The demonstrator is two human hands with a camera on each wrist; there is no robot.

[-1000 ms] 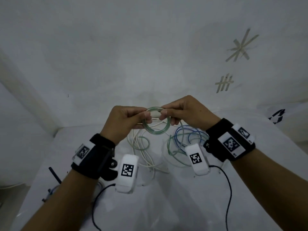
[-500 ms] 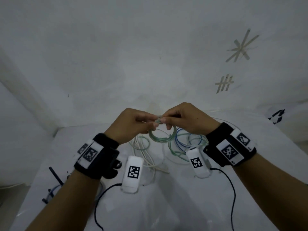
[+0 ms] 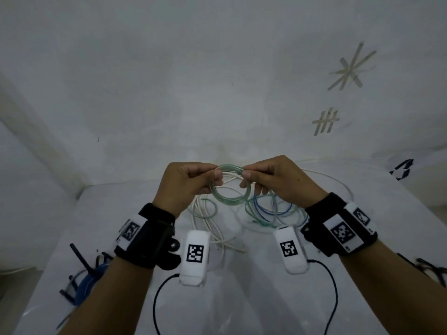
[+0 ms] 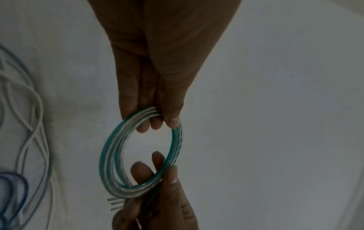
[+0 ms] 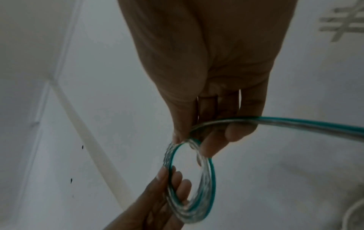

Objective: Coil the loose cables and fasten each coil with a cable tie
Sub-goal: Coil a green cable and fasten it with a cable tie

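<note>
A small coil of clear green cable (image 3: 229,198) is held up over the white table (image 3: 242,298) between both hands. My left hand (image 3: 217,175) pinches the coil's upper left arc; my right hand (image 3: 244,174) pinches its upper right arc. In the left wrist view the left hand (image 4: 163,119) grips the coil (image 4: 110,149) at the top, the right hand (image 4: 161,171) at the bottom, and cut cable ends (image 4: 116,202) stick out. In the right wrist view a green cable tail (image 5: 295,123) runs right from the right hand (image 5: 189,137); the left hand (image 5: 169,175) holds the coil (image 5: 210,179).
Loose white cable (image 3: 210,226), blue cable (image 3: 271,209) and more green cable (image 3: 251,213) lie tangled on the table under the hands. A blue coil with black ties (image 3: 84,281) sits at the near left edge. Dark ties (image 3: 430,269) lie at the near right. A white wall stands close behind.
The hands dipped toward the table and came back up a little. The coil, held face-on between them a second ago, now hangs as a ring below both pinches.
</note>
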